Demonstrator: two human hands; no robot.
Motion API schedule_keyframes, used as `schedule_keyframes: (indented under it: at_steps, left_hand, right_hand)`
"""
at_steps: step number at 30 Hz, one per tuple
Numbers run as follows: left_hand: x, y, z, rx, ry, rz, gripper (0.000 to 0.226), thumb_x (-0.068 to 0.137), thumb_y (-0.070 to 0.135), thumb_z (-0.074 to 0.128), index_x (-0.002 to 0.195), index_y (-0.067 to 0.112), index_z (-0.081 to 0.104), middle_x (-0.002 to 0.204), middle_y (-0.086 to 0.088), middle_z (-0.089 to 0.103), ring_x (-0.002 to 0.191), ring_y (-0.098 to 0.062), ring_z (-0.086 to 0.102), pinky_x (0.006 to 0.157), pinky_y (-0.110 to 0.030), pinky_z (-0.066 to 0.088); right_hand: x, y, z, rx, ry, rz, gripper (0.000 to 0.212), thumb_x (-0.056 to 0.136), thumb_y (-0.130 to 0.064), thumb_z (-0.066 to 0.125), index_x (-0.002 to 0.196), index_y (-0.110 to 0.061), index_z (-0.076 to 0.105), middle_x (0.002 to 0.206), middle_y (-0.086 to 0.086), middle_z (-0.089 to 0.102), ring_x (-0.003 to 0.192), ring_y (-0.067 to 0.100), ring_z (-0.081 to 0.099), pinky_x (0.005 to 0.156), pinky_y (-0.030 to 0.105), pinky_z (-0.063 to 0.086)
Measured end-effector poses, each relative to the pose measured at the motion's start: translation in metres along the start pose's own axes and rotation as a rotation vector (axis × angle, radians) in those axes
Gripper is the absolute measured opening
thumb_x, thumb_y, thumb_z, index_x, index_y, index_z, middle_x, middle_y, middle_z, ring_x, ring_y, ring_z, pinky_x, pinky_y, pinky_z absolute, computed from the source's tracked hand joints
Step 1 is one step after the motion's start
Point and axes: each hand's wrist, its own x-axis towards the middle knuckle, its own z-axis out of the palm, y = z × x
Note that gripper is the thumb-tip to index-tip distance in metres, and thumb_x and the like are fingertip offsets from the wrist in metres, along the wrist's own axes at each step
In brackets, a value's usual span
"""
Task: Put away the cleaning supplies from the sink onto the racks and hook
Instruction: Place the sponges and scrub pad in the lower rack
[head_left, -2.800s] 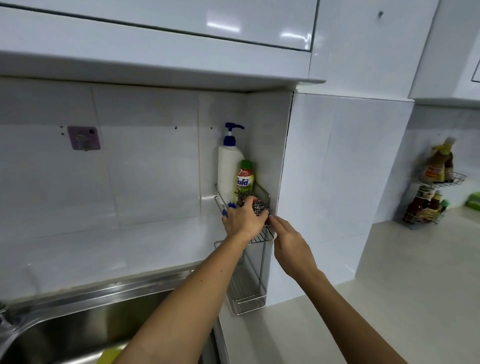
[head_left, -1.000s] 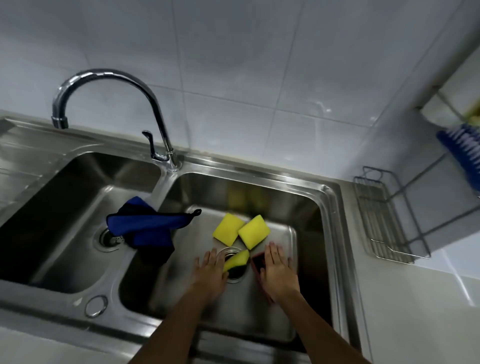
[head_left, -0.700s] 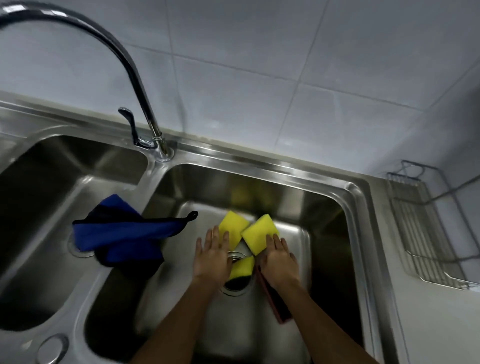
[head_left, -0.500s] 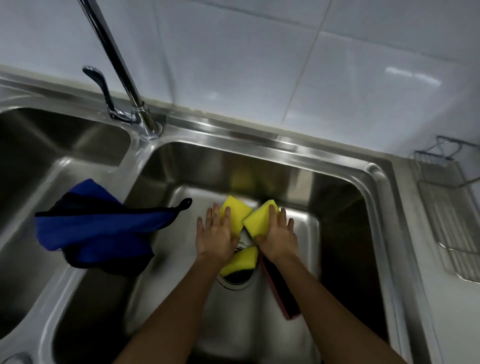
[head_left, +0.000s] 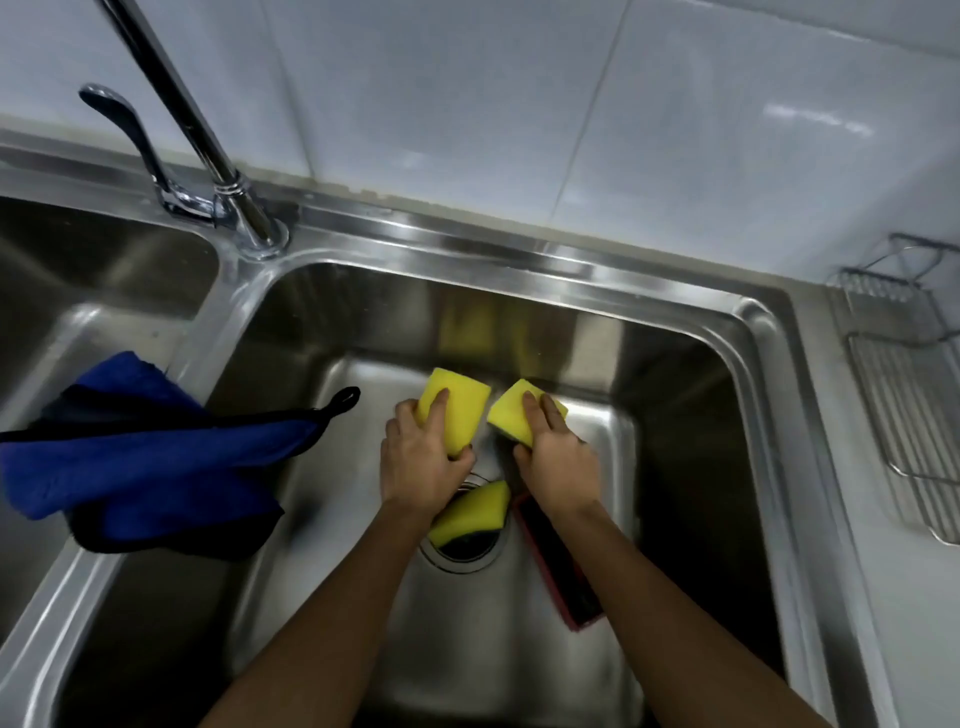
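Both my hands are down in the right basin of the steel sink (head_left: 753, 332). My left hand (head_left: 418, 460) grips one yellow sponge (head_left: 462, 405). My right hand (head_left: 556, 452) grips a second yellow sponge (head_left: 511, 410). A third yellow sponge (head_left: 475, 512) with a dark underside lies over the drain (head_left: 467, 556), partly under my left wrist. A dark flat pad with a red edge (head_left: 558, 566) lies beside the drain under my right forearm. A blue cloth with a hanging loop (head_left: 145, 457) is draped over the divider between the two basins.
A chrome tap (head_left: 208, 150) with a lever stands behind the divider. A wire rack (head_left: 904, 395) sits on the counter at the right, against the white tiled wall. The left basin (head_left: 78, 291) shows at the left edge.
My hands moved forward from beside the drain onto the two far sponges and closed on them. The view has come closer to the basin. Earlier, my hands were up at the corner rack.
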Motion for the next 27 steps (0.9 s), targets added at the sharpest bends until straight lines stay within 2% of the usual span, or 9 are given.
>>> schedule_keyframes:
  at_steps: [4,6,8,10,13,15,20,24,27]
  left_hand:
    - [-0.013,0.019,-0.018,-0.244,0.097,0.052,0.074,0.076,0.033,0.069,0.143,0.027,0.038,0.129,-0.012,0.036,0.107,-0.032,0.055,0.084,-0.037,0.051]
    - [-0.018,0.033,-0.028,-0.331,0.117,0.088,0.072,0.076,0.030,0.071,0.141,0.030,0.041,0.127,-0.011,0.035,0.096,-0.032,0.060,0.082,-0.036,0.053]
    - [-0.023,0.049,-0.035,-0.399,0.144,0.081,0.069,0.075,0.031,0.072,0.138,0.035,0.044,0.125,-0.009,0.035,0.089,-0.032,0.062,0.082,-0.040,0.056]
    - [-0.032,0.081,-0.041,-0.458,0.177,0.106,0.067,0.075,0.032,0.073,0.136,0.036,0.046,0.124,-0.008,0.034,0.091,-0.034,0.062,0.084,-0.043,0.056]
    - [-0.043,0.131,-0.046,-0.519,0.228,0.150,0.066,0.076,0.028,0.075,0.136,0.024,0.050,0.125,-0.015,0.036,0.106,-0.038,0.057,0.093,-0.043,0.052]
    - [-0.049,0.159,-0.047,-0.547,0.244,0.169,0.065,0.076,0.025,0.076,0.136,0.019,0.051,0.126,-0.019,0.036,0.112,-0.038,0.054,0.096,-0.042,0.050]
    - [-0.057,0.213,-0.043,-0.597,0.260,0.288,0.067,0.074,0.024,0.077,0.135,0.016,0.051,0.128,-0.019,0.035,0.116,-0.034,0.051,0.098,-0.039,0.050]
    - [-0.059,0.236,-0.038,-0.589,0.264,0.349,0.068,0.074,0.025,0.077,0.135,0.013,0.051,0.127,-0.021,0.035,0.116,-0.034,0.050,0.099,-0.037,0.049]
    - [-0.057,0.244,-0.034,-0.574,0.261,0.357,0.067,0.076,0.028,0.075,0.136,0.014,0.049,0.130,-0.020,0.034,0.119,-0.033,0.049,0.103,-0.038,0.047]
  right_hand:
    - [-0.015,0.011,-0.045,0.081,0.175,-0.194,0.063,0.087,-0.022,0.053,0.144,-0.039,0.031,0.154,-0.007,0.031,0.108,0.030,0.063,0.080,0.039,0.054]
    - [-0.024,0.023,-0.075,0.227,0.298,-0.310,0.061,0.083,-0.012,0.056,0.138,-0.036,0.045,0.148,-0.005,0.042,0.115,0.024,0.060,0.084,0.038,0.056]
    - [-0.028,0.035,-0.105,0.427,0.410,-0.365,0.061,0.077,0.002,0.056,0.131,-0.027,0.055,0.144,0.000,0.047,0.122,0.014,0.052,0.096,0.026,0.049]
    - [-0.036,0.055,-0.141,0.535,0.534,-0.339,0.061,0.072,0.011,0.053,0.126,-0.016,0.060,0.140,0.008,0.049,0.124,0.007,0.046,0.103,0.011,0.037]
    - [-0.043,0.094,-0.190,0.559,0.747,-0.237,0.051,0.072,0.007,0.057,0.121,-0.005,0.062,0.133,0.019,0.051,0.123,0.020,0.049,0.106,0.022,0.037]
    - [-0.046,0.121,-0.214,0.559,0.836,-0.151,0.047,0.073,0.003,0.060,0.120,-0.002,0.062,0.130,0.021,0.053,0.120,0.022,0.051,0.104,0.020,0.037]
    - [-0.050,0.191,-0.243,0.474,0.864,0.084,0.050,0.080,0.000,0.057,0.128,-0.015,0.059,0.138,0.009,0.051,0.122,0.022,0.054,0.099,0.015,0.035]
    - [-0.044,0.220,-0.242,0.500,0.747,0.184,0.054,0.079,0.011,0.049,0.126,-0.012,0.060,0.145,0.010,0.044,0.130,0.023,0.046,0.111,0.025,0.034]
    - [-0.039,0.231,-0.240,0.505,0.729,0.194,0.056,0.075,0.017,0.044,0.121,-0.007,0.064,0.142,0.014,0.045,0.130,0.025,0.044,0.107,0.011,0.025]
